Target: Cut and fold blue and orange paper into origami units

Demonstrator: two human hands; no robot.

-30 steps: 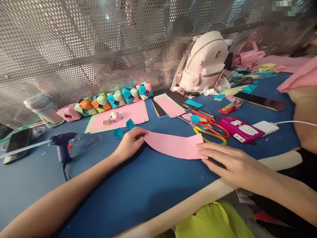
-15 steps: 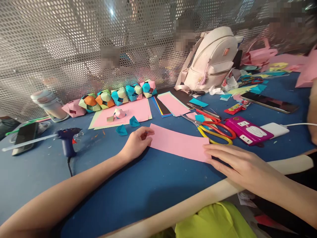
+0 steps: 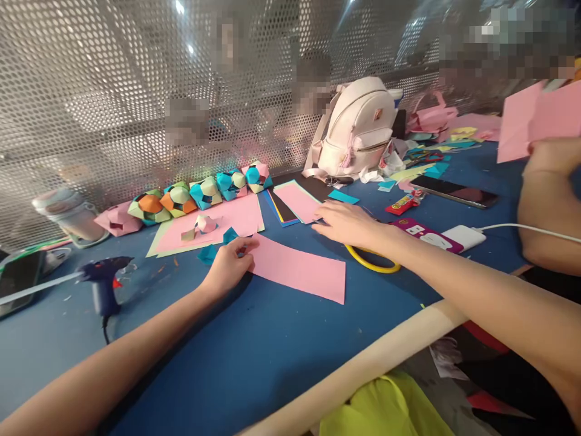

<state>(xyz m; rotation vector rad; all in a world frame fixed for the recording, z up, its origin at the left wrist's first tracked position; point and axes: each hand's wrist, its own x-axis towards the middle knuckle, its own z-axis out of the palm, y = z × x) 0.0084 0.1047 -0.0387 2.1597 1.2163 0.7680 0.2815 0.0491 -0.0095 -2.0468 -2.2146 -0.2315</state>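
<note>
Left hand [image 3: 230,261] pinches the pink strip [image 3: 299,269] by its left end, seemingly to steady it, inside the near edge of the blue table [image 3: 227,357]; right hand [image 3: 347,224] above the yellow handle [image 3: 374,266], grip hidden, can't say!

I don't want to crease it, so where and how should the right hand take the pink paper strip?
I'd pinch the pink paper strip lightly at its free right end, the right hand coming in from the right. The left hand pinches the opposite end, and the strip is long and thin, so gripping mid-length could buckle it.
</note>
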